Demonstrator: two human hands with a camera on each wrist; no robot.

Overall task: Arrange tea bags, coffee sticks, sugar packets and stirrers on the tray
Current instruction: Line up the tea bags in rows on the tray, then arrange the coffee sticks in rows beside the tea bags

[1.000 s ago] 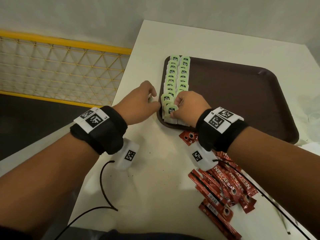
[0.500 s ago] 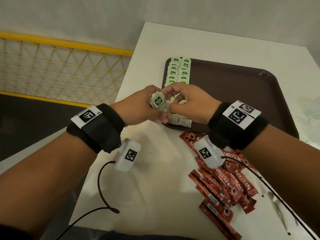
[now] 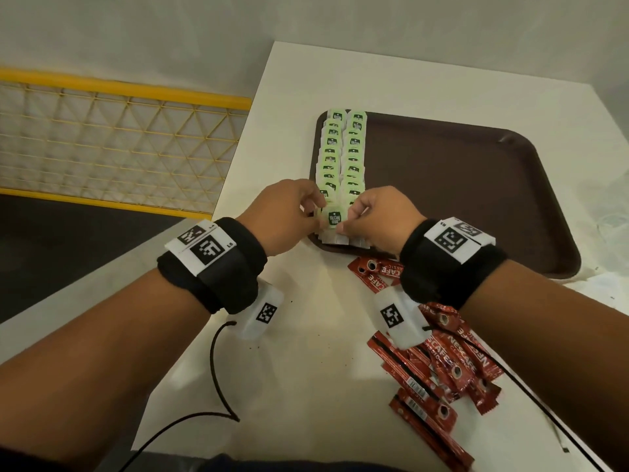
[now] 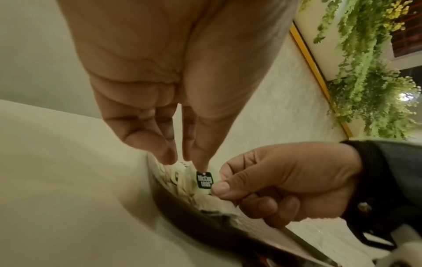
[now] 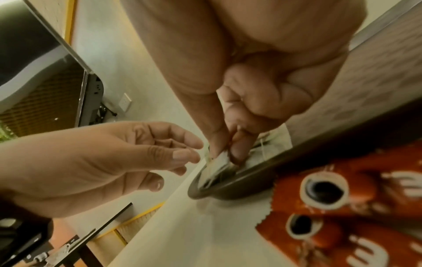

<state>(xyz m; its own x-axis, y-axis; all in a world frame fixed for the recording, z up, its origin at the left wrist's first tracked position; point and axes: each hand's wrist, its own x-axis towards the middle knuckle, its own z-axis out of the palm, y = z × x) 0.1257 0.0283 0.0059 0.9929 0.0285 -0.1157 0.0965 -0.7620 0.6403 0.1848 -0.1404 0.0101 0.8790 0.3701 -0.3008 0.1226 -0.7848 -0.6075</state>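
Observation:
Both hands meet at the near-left corner of the brown tray (image 3: 459, 199). Between them is a tea bag (image 3: 334, 218) with a green tag, low over the near end of two rows of tea bags (image 3: 342, 155) along the tray's left side. My right hand (image 3: 369, 218) pinches its right edge between thumb and fingers (image 5: 239, 150). My left hand (image 3: 296, 212) has its thumb tip and curled fingertips (image 4: 198, 160) on the bag's (image 4: 204, 179) upper left edge. Red coffee sticks (image 3: 449, 362) lie loose on the table, near right.
The white table (image 3: 306, 369) ends close on the left, with a yellow mesh railing (image 3: 119, 141) beyond. A black cable (image 3: 214, 362) hangs from my left wrist. A thin white strip (image 3: 560, 437) lies at the near right edge. Most of the tray is bare.
Half a second ago both hands held the tea bag lifted above the tray corner. It has come down and forward onto the near end of the rows.

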